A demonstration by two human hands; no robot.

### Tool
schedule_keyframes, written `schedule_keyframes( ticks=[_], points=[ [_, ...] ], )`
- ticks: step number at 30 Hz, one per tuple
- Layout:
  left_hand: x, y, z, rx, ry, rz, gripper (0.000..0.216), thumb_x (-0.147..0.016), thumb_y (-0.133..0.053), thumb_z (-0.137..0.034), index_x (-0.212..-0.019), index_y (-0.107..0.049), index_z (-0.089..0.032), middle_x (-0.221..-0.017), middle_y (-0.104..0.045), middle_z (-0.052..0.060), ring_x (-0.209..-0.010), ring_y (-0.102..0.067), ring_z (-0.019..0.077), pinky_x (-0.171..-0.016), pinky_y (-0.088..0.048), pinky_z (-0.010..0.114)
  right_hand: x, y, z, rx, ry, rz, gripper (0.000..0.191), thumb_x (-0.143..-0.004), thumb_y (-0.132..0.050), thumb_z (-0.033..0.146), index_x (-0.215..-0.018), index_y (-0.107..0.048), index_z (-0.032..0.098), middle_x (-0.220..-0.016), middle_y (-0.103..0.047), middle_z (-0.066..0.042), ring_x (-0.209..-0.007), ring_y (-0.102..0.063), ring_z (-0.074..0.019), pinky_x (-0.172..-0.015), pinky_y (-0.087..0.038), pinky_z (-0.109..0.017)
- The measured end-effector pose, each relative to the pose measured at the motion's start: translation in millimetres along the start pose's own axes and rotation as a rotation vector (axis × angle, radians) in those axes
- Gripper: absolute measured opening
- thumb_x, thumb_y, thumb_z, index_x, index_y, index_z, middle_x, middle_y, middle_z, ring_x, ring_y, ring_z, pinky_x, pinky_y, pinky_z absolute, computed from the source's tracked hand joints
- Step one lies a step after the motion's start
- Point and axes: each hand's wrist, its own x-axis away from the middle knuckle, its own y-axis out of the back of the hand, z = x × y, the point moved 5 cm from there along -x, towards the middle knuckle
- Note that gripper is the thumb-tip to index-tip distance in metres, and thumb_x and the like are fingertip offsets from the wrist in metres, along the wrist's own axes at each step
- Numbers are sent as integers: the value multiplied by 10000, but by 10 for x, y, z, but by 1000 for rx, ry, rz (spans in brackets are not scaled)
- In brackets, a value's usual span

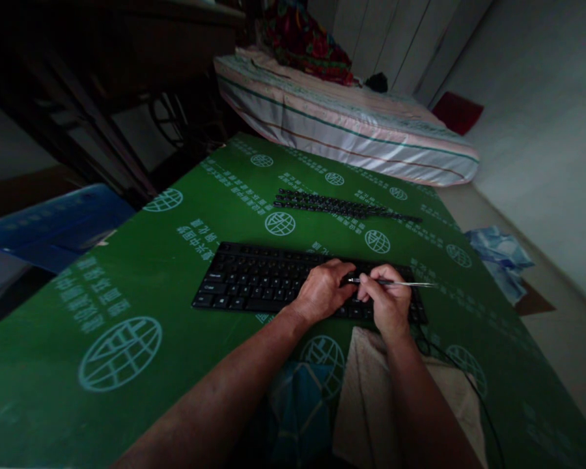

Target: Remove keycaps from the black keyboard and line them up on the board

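Perhaps overpushing could jab the right hand's [389,305] pinched tool [391,283] toward the counter's [151,277] left edge, into the left hand [322,290]. That one half-curls over the keyboard [258,280], grip unclear.

Chinese characters [81,306], globe emblems [120,354] on green tabletop [190,339]

Green table top [166,280], pale globe and character prints. Landmark: black keyboard [258,277], flat on it. Beyond the keyboard, apart from it: small black pieces [322,203] in rough rows. Near side of the keyboard: beige cloth [364,384]. From its near right corner: dark cable [491,425] trailing nearward.
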Motion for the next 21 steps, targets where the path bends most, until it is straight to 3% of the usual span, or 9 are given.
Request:
schedule_keyframes(
  ticks=[11, 21],
  points=[
    [-3, 25, 69, 117, 51, -69, 305, -700, -605, -126, -1000, -657, -144, -836, -632, 38, -672, -595, 139, -635, -481, 224, -15, -6, -34, 52, -52, 104, 147, -743, -646, 300, -720, -589, 166, -520, -596, 22, -451, -540, -101, -446, -427, -211],
    [-28, 49, 127, 446, 39, -43, 241, -684, -625, -86, -900, -698, -163, -801, -641, 16, -664, -598, 119, -640, -484, 212, -20, 5, -62, 24, -54, 76, 150, -745, -642, 306, -703, -591, 170, -541, -600, 16, -463, -526, -96, -446, -408, -210]
  ],
)
